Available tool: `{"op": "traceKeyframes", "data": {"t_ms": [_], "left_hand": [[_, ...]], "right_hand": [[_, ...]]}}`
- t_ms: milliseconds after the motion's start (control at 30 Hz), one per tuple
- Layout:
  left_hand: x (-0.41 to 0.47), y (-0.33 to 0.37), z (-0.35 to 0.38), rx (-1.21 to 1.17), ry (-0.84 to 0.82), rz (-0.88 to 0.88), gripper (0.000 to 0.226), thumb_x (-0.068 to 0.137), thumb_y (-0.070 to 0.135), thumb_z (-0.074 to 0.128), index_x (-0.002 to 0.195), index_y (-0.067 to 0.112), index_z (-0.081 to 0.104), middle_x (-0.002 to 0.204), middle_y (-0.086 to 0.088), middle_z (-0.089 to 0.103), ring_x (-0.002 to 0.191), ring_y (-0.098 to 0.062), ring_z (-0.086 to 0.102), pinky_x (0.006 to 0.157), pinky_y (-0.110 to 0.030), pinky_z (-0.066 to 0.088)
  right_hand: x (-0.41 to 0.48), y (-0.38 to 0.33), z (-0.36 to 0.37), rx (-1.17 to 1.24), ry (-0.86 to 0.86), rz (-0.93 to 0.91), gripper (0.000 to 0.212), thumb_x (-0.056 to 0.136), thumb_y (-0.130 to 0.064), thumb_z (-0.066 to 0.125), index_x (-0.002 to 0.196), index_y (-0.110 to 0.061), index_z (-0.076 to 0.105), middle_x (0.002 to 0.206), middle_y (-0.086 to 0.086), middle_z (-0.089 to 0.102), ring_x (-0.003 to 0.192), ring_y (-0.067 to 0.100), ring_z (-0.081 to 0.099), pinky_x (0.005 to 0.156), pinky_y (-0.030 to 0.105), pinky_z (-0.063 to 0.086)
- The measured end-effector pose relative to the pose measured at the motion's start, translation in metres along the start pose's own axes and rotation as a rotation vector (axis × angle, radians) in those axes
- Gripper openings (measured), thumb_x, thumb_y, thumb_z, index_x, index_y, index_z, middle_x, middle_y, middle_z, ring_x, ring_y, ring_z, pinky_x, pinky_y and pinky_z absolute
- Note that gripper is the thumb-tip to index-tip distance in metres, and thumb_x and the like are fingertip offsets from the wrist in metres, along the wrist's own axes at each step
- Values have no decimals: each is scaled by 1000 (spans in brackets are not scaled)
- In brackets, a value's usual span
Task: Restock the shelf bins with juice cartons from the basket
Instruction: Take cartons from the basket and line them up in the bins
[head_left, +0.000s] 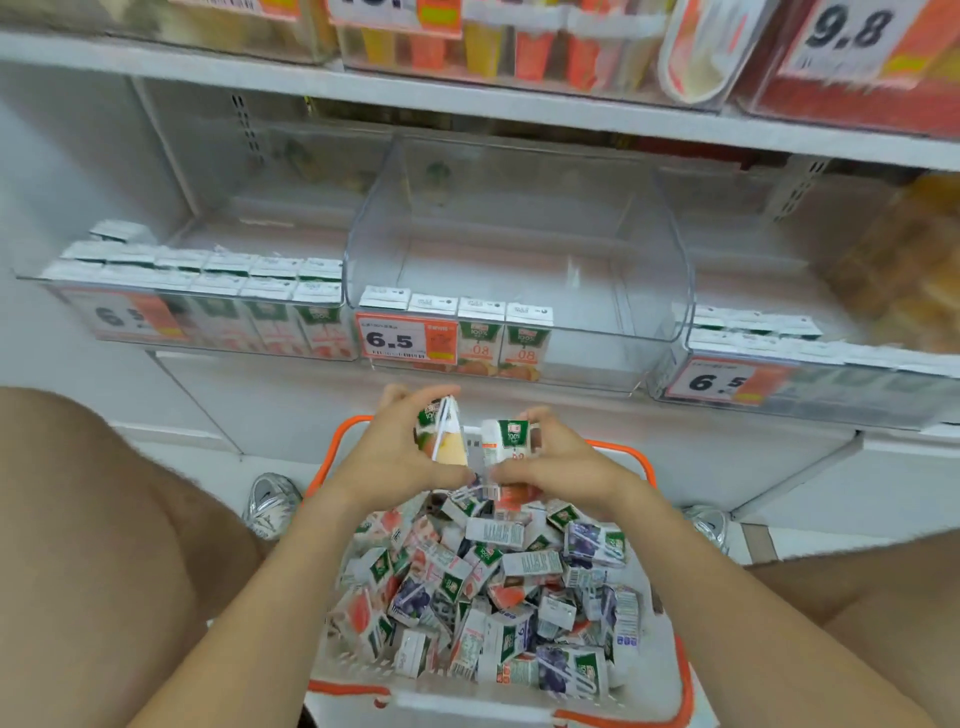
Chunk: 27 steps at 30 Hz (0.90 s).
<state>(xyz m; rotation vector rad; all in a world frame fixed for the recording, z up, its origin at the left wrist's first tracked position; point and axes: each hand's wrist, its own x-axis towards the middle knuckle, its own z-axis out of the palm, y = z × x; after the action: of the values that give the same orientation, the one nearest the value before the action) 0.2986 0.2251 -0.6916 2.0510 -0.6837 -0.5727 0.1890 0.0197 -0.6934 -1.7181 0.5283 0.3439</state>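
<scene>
Nearest, the basket (687, 675) sits between the person's knees, heaped with loose juice cartons (483, 587) lying at every angle, long axes crossing one another; just beyond the heap, above the basket's far end, the left hand (395, 457) grips one carton (444, 434) with fingers curled over its top and thumb beneath, and the right hand (556, 462) grips a second carton (506, 439) the same way; the two cartons are close together, though contact cannot be told; the left one is tilted, its long axis leaning, a straw side facing the camera; the right one stands roughly upright, green band uppermost, printed front toward the person; judged by size, each carton should be light and stiff-walled, liable to dent if squeezed hard, so the flat broad faces look like the sound place to hold; farther off, the clear middle bin (670, 249) holds only a front row of four cartons (457, 332), upright, fronts facing near, beside its price tag (405, 340); bare floor lies to the right of and behind them; the left bin (130, 322) and right bin (810, 384) look well filled
</scene>
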Motion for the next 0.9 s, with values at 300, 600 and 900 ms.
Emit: {"op": "traceKeyframes", "data": {"t_ms": [300,600,900], "left_hand": [[-22,52,-46,-159,-42,118,74,59,25,103,122,35,66,124,8,65,98,-9,71,75,-21,61],[-16,99,-78,-68,3,212,35,81,28,90,113,29,74,103,6,77,93,-18,75,84,-48,62],[23,149,-91,98,31,330,32,79,41,90,104,33,73,94,10,76,85,-13,74,76,-43,63]], "right_hand": [[-41,-52,0,93,-35,-197,27,108,-28,58,133,-21,60,115,21,73,90,43,76,73,55,64],[-69,-112,-21,-358,499,-548,15,96,-38,58,110,-32,61,84,2,72,71,17,66,70,44,57],[-43,-137,-114,-914,561,-556,53,104,-18,55,154,-15,37,108,5,60,86,24,55,75,34,35]]}}
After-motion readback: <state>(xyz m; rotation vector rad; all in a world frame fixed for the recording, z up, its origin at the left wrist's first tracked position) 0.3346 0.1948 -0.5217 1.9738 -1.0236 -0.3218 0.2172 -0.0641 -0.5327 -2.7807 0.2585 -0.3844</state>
